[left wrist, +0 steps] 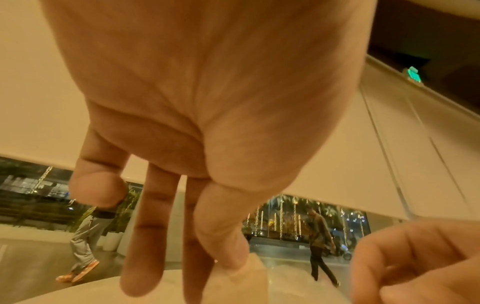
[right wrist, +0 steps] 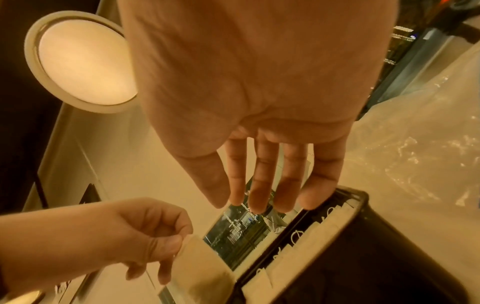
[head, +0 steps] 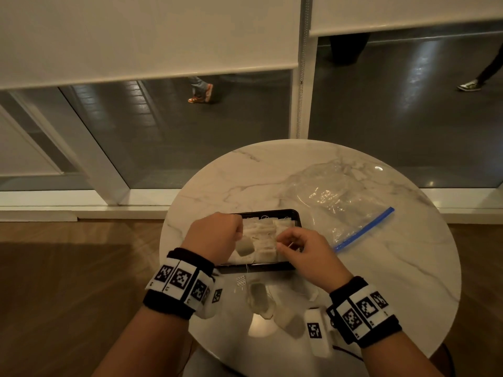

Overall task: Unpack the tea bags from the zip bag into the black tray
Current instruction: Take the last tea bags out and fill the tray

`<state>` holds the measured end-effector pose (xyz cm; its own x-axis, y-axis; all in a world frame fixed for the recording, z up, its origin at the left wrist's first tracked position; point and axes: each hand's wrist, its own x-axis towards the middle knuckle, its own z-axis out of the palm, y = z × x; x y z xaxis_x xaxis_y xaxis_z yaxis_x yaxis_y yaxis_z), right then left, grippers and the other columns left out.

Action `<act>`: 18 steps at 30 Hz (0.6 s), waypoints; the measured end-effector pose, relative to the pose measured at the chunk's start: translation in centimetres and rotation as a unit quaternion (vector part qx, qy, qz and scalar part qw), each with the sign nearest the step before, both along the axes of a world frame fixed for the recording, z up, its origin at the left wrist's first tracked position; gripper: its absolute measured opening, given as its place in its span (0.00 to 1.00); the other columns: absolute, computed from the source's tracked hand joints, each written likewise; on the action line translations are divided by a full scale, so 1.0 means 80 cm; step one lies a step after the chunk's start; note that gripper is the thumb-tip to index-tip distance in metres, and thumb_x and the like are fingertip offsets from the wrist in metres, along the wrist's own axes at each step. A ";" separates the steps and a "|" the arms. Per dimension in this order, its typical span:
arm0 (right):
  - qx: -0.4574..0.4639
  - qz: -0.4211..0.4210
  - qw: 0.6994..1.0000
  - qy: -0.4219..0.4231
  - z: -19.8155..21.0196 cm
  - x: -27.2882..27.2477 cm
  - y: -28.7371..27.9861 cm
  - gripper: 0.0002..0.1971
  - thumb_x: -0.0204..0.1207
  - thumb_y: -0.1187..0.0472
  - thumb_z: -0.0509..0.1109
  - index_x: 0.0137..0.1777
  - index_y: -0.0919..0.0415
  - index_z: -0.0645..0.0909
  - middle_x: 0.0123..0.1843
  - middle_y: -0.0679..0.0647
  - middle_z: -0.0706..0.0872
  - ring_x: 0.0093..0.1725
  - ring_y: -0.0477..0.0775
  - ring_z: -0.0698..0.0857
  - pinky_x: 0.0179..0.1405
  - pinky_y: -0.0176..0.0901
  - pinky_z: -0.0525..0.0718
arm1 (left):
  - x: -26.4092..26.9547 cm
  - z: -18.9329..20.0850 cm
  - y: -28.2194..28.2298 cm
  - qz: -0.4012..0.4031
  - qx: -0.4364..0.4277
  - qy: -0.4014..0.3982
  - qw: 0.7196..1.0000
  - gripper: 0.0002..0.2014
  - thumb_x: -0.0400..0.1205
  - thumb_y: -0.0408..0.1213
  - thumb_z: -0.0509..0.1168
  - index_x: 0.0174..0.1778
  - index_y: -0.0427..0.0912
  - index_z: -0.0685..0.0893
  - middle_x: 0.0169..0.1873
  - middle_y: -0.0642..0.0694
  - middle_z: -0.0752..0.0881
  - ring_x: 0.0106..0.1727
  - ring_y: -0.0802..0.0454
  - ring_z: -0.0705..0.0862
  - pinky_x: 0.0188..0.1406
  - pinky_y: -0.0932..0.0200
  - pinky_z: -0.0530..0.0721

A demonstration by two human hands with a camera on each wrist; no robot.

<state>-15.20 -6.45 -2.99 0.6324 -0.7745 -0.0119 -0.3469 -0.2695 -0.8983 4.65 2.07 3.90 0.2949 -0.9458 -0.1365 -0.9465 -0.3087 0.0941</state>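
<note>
A black tray point(head: 272, 212) holding several white tea bags point(head: 265, 231) sits mid-table. My left hand point(head: 241, 235) hovers over the tray's left part and pinches one tea bag point(head: 246, 246) between thumb and forefinger; the bag hangs below the fingers. The left wrist view shows the same pinch point(left wrist: 233, 265) on the tea bag point(left wrist: 244, 275). My right hand point(head: 283, 240) hovers over the tray's right part with fingers loosely bent; in the right wrist view the right hand point(right wrist: 228, 203) holds nothing. The clear zip bag point(head: 334, 197) with a blue zipper lies flat, right of the tray.
The round marble table point(head: 394, 268) has loose tea bags point(head: 258, 297) near its front edge, between my wrists. Behind the table stand glass panes with roller blinds point(head: 136, 36); people walk outside. Wooden floor lies to the left.
</note>
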 end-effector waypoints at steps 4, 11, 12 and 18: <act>-0.034 0.015 0.999 0.039 -0.017 0.012 0.007 0.05 0.79 0.55 0.73 0.54 0.46 0.86 0.48 0.41 0.87 0.50 0.38 0.85 0.54 0.37 0.87 | 0.020 -0.009 -0.006 0.018 0.043 -0.045 0.998 0.10 0.84 0.30 0.59 0.45 0.53 0.76 0.45 0.50 0.83 0.47 0.48 0.82 0.41 0.55 0.78; -0.077 0.042 0.992 0.088 -0.026 0.034 0.016 0.09 0.81 0.54 0.70 0.59 0.46 0.85 0.52 0.41 0.88 0.52 0.39 0.85 0.58 0.41 0.87 | 0.026 -0.015 -0.017 -0.018 0.135 -0.078 0.988 0.10 0.86 0.29 0.57 0.51 0.50 0.79 0.49 0.49 0.81 0.48 0.47 0.80 0.44 0.55 0.75; -0.074 0.043 0.992 0.090 -0.027 0.036 0.016 0.10 0.81 0.54 0.69 0.60 0.46 0.85 0.53 0.42 0.88 0.53 0.40 0.85 0.59 0.43 0.87 | 0.027 -0.015 -0.019 -0.027 0.154 -0.077 0.985 0.11 0.86 0.29 0.57 0.54 0.49 0.80 0.51 0.48 0.82 0.48 0.47 0.80 0.45 0.55 0.75; -0.064 0.040 0.993 0.093 -0.033 0.038 0.016 0.09 0.82 0.56 0.68 0.60 0.46 0.85 0.55 0.42 0.88 0.56 0.40 0.85 0.62 0.44 0.86 | 0.028 -0.026 -0.035 -0.062 0.242 -0.107 0.963 0.14 0.87 0.31 0.58 0.64 0.49 0.82 0.62 0.44 0.81 0.55 0.44 0.81 0.49 0.54 0.76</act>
